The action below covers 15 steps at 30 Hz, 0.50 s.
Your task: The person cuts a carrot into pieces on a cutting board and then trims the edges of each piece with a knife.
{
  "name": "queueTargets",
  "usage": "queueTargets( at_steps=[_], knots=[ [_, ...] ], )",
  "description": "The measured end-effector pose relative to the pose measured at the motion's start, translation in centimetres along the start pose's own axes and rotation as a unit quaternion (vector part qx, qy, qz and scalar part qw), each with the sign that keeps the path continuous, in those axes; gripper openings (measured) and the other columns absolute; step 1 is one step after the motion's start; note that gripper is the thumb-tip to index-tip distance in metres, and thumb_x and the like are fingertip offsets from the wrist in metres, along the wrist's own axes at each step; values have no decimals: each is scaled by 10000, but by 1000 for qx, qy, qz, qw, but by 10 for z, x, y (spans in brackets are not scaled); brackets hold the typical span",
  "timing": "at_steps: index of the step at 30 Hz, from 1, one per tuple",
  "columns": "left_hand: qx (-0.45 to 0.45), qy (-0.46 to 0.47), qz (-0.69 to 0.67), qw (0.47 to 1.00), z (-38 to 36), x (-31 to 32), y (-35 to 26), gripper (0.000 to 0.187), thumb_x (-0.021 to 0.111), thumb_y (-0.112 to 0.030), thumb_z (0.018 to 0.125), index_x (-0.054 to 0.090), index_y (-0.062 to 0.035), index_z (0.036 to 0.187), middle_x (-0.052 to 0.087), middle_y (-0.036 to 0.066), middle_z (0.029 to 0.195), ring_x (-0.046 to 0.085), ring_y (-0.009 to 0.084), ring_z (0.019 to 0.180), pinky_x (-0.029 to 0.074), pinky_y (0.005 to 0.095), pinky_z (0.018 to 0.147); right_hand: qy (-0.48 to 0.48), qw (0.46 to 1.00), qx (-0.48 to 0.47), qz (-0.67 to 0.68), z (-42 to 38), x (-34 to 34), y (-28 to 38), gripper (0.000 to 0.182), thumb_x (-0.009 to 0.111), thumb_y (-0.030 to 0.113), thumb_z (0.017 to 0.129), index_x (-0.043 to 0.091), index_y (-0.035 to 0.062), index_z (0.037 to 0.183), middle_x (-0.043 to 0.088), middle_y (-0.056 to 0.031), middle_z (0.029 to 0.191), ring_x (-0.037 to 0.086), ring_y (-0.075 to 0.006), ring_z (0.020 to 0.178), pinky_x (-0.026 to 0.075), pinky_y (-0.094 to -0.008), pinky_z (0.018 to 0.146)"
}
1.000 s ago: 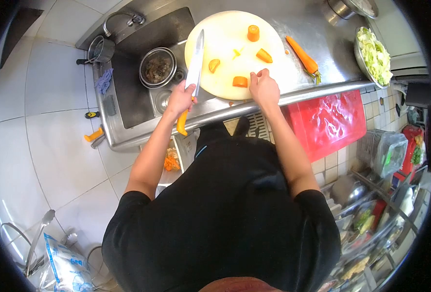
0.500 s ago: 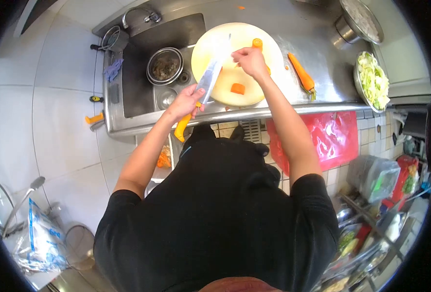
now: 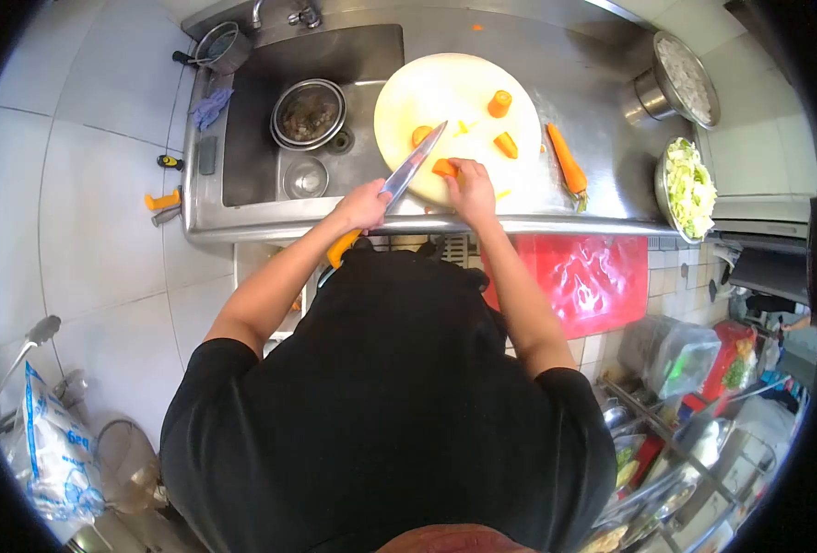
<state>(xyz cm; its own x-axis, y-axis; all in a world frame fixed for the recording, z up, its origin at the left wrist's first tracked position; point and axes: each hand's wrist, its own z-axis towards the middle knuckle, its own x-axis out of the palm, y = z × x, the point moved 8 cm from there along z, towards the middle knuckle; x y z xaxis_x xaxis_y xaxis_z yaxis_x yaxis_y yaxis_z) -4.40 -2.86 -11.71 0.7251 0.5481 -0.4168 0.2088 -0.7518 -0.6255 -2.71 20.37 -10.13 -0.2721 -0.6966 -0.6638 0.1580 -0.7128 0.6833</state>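
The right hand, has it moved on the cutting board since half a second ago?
Yes. The right hand came back from the far side of the cutting board to its near edge, where it now holds a carrot piece beside the knife.

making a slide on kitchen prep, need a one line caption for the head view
Left hand grips a yellow-handled knife while right hand steadies a carrot piece on the round cutting board.

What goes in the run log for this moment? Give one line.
left hand: grips knife, blade on carrot piece | right hand: steadies carrot piece | cutting board: loose chunks | whole carrot: beside board
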Motion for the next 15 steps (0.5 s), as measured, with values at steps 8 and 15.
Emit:
queueTargets(
  at_steps=[8,15],
  knots=[
    [74,25,114,990,42,-21,2,221,422,-179,1103,492,1,1210,628,114,666,627,249,484,521,409,443,-45,993,113,-3,4,19,-4,322,828,174,836,748,75,1131,739,-139,1030,675,-321,1003,547,-418,932],
    [85,58,41,994,33,-24,-8,255,453,-156,1049,532,56,1168,706,216,791,698,313,539,577,459,523,-53,995,88,5,2,13,4,334,819,182,848,730,86,1155,735,-116,1075,666,-297,991,548,-405,921]
  ],
)
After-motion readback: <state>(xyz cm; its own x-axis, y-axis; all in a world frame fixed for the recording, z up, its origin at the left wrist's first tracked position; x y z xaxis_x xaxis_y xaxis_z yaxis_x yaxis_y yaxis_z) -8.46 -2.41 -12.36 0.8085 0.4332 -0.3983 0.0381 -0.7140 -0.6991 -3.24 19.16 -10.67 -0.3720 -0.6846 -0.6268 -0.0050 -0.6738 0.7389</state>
